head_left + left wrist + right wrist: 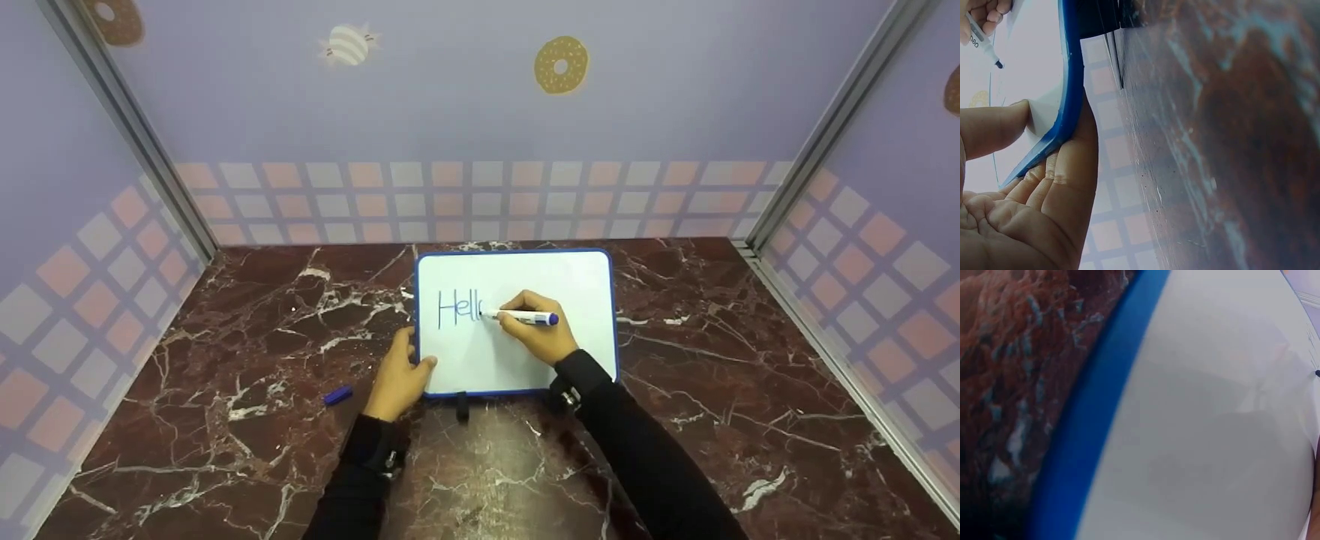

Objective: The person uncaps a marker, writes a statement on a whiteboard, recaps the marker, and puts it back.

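A whiteboard with a blue frame leans tilted above the table, with "Hell" and part of another letter written on it in blue. My left hand grips its lower left edge. In the left wrist view, the thumb lies on the white face and the fingers reach behind the frame. My right hand pinches a white whiteboard marker with a blue end, its dark tip at the last letter. The right wrist view shows mostly board, with the marker tip at the edge.
A blue marker cap lies on the dark red marbled table, left of my left hand. A small black piece sticks out under the board's bottom edge. Patterned walls enclose the table at the back and both sides.
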Available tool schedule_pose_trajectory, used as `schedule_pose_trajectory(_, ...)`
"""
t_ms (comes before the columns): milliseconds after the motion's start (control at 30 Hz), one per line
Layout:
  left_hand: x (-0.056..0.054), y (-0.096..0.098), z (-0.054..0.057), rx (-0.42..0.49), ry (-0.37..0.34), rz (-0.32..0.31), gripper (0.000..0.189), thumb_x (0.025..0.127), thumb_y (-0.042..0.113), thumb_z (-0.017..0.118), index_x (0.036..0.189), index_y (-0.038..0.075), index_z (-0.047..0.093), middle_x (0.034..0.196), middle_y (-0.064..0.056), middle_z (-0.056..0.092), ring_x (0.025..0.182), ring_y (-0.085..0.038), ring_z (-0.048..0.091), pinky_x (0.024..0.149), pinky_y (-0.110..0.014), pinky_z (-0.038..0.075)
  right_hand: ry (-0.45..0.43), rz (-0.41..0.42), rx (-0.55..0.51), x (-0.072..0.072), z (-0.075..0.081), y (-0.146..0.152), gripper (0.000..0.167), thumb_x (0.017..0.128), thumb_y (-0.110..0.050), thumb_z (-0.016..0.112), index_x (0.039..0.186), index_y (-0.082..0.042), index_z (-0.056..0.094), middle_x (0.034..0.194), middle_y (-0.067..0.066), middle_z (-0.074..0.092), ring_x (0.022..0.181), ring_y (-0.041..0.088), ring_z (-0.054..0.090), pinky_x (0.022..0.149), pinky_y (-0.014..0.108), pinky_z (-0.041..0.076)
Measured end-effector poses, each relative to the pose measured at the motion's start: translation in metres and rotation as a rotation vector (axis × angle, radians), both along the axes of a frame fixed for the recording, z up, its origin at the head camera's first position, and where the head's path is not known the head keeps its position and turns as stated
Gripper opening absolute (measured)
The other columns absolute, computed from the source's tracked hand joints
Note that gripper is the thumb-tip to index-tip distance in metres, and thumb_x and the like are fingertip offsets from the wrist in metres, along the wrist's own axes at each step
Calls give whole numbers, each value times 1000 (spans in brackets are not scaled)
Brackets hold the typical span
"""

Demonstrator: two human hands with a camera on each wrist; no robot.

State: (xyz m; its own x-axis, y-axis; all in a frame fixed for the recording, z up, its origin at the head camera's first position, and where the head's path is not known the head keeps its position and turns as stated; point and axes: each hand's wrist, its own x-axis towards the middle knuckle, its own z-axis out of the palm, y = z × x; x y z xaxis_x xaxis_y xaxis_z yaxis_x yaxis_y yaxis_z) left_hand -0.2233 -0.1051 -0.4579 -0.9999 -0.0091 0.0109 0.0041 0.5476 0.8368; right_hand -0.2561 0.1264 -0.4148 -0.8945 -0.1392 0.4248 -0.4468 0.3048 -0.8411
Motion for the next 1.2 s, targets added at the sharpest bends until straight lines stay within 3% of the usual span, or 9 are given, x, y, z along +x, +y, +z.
schedule_pose_trajectory(433, 0, 0, 1, 4, -24, 6, 61, 95, 17, 58, 149, 4, 31, 141, -35, 46, 119, -48, 57, 100, -58, 47, -6, -6, -12, 1, -1, 6, 5, 83, 2, 68, 86, 7, 67, 77, 19, 68, 60, 4, 51, 56, 17, 41)
schedule_pose_trajectory(767, 0, 0, -1, 11, 10, 1, 60, 93, 15, 59, 146, 1, 34, 131, -34, 56, 105, -42, 65, 89, -53, 53, 18, -11, -59, 0, -1, 8, 5, 83, 5, 68, 85, 9, 66, 80, 22, 69, 60, 2, 52, 56, 17, 42)
schedule_pose_trajectory(1200, 1, 0, 0, -2, 20, 0, 59, 94, 16, 59, 145, 1, 35, 131, -34, 55, 108, -43, 64, 92, -55, 52, 19, -54, -81, -3, 1, 3, 5, 83, 4, 68, 84, 8, 66, 78, 19, 69, 62, 2, 53, 57, 16, 43)
